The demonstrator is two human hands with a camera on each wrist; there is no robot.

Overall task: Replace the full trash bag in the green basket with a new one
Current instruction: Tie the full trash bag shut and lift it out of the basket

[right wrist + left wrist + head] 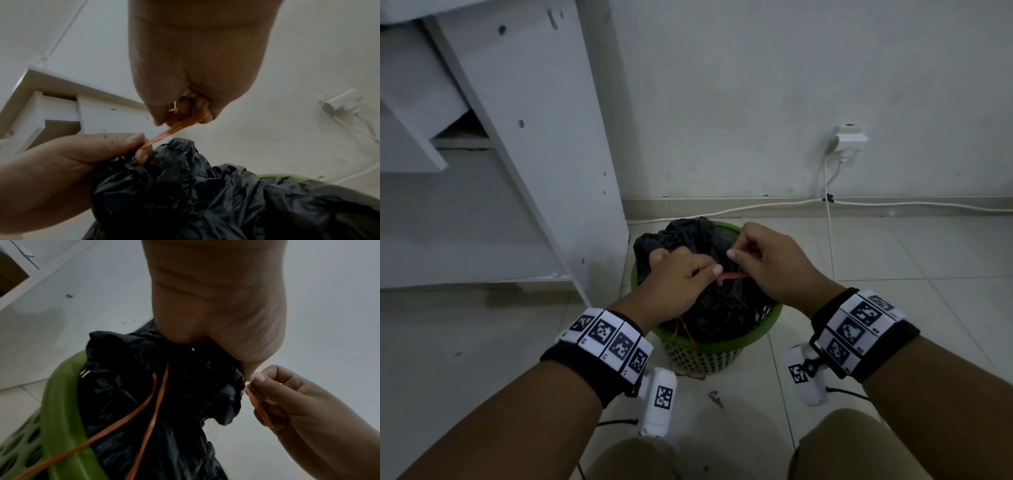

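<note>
A green perforated basket [705, 353] stands on the tiled floor beside a white cabinet, with a black trash bag [719, 308] bulging out of it. My left hand [681, 274] grips the gathered neck of the bag and pinches an orange-red string [732, 275] between thumb and finger. My right hand [763, 260] pinches the other end of that short stretch, so it runs taut between the two hands. In the left wrist view two loose strands of the string [152, 404] trail down over the bag [164, 386] and across the basket rim [61, 402]. The right wrist view shows the string [174, 129] stretched above the crumpled bag [205, 186].
A white cabinet [534, 154] with an open drawer stands to the left of the basket. On the back wall a plug adapter [851, 138] feeds white cables [828, 219] that run along the skirting and floor. A small dark scrap [715, 399] lies on the tiles near my knees.
</note>
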